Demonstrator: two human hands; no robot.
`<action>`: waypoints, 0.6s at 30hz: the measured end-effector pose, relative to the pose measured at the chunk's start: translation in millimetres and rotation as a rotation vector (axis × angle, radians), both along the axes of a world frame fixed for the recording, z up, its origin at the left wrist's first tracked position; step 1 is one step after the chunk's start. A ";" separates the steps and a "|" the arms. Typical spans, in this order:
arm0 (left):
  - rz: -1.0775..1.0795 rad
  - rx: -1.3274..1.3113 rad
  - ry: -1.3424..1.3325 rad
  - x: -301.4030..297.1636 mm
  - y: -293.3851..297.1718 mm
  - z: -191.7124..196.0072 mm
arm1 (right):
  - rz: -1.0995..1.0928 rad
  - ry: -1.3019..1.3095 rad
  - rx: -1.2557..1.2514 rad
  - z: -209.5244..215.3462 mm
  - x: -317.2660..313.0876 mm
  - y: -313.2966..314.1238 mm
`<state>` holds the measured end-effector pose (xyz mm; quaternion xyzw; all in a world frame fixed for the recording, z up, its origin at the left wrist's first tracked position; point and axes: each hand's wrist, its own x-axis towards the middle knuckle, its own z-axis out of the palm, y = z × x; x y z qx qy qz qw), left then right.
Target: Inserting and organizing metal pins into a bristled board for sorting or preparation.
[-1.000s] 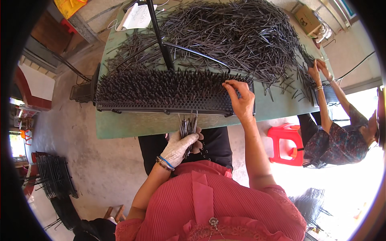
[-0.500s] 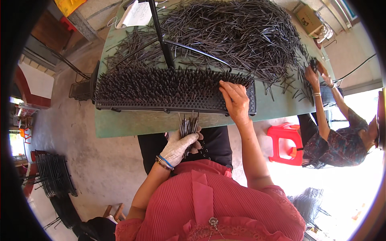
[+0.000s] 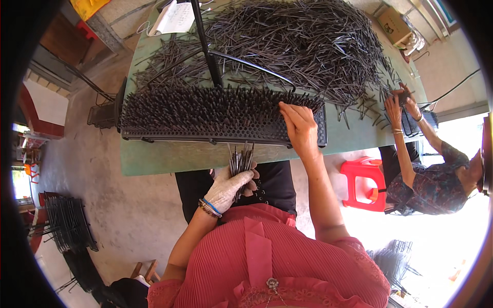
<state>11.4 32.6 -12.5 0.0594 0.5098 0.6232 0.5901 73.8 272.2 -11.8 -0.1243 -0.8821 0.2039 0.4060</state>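
In a pale work glove, my left hand (image 3: pixel 231 186) is closed round a bundle of thin dark rods (image 3: pixel 240 160), tips up, just below the table's front edge. A long black perforated rack (image 3: pixel 257 134) lies along that edge, its holes densely filled with upright rods (image 3: pixel 190 108). Bare holes show along its near side and toward the right. Over the rack's right part is my bare right hand (image 3: pixel 302 126), fingertips pinched together and pointing down among the rods. What they pinch is hidden.
A big heap of loose rods (image 3: pixel 292 41) covers the far part of the green table (image 3: pixel 174 161). A black post (image 3: pixel 206 46) rises behind the rack. At right, a co-worker's hands (image 3: pixel 403 105) handle a dark bunch beside a red stool (image 3: pixel 363 184). Black racks (image 3: pixel 69 220) stand lower left.
My right hand has shifted very slightly left at the rack; my left hand stays put with its bundle. The co-worker's hands have moved a little downward and apart.
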 end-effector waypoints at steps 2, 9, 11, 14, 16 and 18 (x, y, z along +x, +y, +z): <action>-0.007 -0.005 -0.009 0.7 0.8 1.2 | -0.022 0.034 -0.008 -3.1 3.1 -2.1; -0.027 0.001 -0.020 2.4 0.9 1.9 | 0.028 -0.034 0.067 5.3 2.0 0.3; -0.023 0.008 -0.022 2.1 0.8 0.4 | 0.060 -0.055 0.083 6.4 1.0 2.5; -0.015 0.011 -0.016 1.9 0.6 1.0 | 0.059 -0.069 0.074 2.1 0.3 3.9; -0.011 0.007 -0.009 1.2 1.1 1.2 | 0.018 -0.025 0.059 -1.7 1.9 2.4; -0.023 0.023 -0.035 0.1 0.4 1.8 | -0.004 -0.011 0.050 -1.1 3.3 0.0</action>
